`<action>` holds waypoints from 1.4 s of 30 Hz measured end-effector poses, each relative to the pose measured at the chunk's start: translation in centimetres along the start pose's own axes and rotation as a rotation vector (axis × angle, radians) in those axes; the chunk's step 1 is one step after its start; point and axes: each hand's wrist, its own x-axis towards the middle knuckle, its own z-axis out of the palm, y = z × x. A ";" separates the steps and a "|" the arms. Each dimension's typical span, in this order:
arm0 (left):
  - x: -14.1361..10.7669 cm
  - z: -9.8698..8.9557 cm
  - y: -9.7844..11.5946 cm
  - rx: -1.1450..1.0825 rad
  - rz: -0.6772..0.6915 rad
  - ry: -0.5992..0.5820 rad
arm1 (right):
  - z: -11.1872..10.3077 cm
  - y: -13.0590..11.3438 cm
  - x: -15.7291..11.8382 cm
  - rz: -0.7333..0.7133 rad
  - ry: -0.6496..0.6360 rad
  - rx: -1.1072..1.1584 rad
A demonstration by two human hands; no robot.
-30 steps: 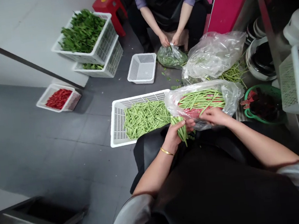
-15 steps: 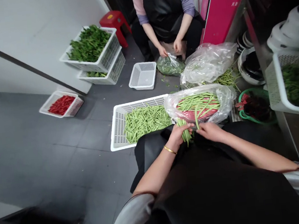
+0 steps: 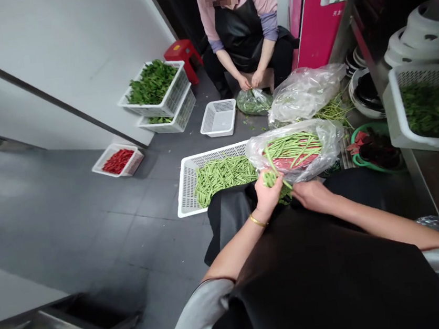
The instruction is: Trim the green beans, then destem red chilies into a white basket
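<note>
My left hand [image 3: 269, 193] is closed around a bunch of green beans [image 3: 269, 179], held above my lap. Close beside it, my right hand [image 3: 311, 195] pinches the lower end of one long green bean [image 3: 273, 163], which slants up across the left fingers. Just beyond both hands lies an open clear plastic bag [image 3: 337, 134] with long whole beans [image 3: 296, 145] on red plastic inside. Left of it, a white perforated basket [image 3: 187, 189] holds many short bean pieces [image 3: 224, 177], partly covered by my knee.
Across from me a person [image 3: 244, 29] works at a bag of greens [image 3: 254, 102]. A small white basket [image 3: 218, 118], stacked baskets of leafy greens [image 3: 165, 110], a basket of red peppers [image 3: 134, 163] and a red stool [image 3: 187, 57] stand leftward. A green basin [image 3: 386, 166] sits at right.
My left hand has turned upward, so the bunch now points toward me instead of hanging down. The single bean now leans left across it. The whole view has shifted slightly.
</note>
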 end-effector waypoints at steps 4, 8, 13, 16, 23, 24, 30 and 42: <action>0.0 -0.6 0.9 0.071 -0.071 -0.268 | -0.3 0.3 0.1 -0.041 -0.338 0.068; 0.4 -1.5 0.9 -0.204 -0.403 -0.568 | -2.0 3.5 0.5 0.084 -0.281 0.571; 0.4 -1.1 0.3 -0.433 -0.535 -0.620 | -1.5 2.4 1.8 0.184 0.154 1.111; 0.3 -0.7 -0.1 -0.457 -0.553 -0.475 | -0.7 1.4 2.7 0.176 0.412 0.786; 1.0 -0.7 -0.5 -0.207 -0.328 -0.093 | 0.5 3.2 2.7 0.217 0.090 0.586; 1.2 -0.8 -0.6 -0.170 -0.291 -0.088 | 0.8 3.0 2.7 0.240 -0.040 0.724; 2.0 -0.8 -1.0 0.133 -0.146 -0.297 | -0.1 1.8 2.7 0.164 -0.285 0.792; 2.9 -0.6 -1.1 0.044 -0.214 -0.406 | -1.4 4.4 5.0 0.115 0.106 0.793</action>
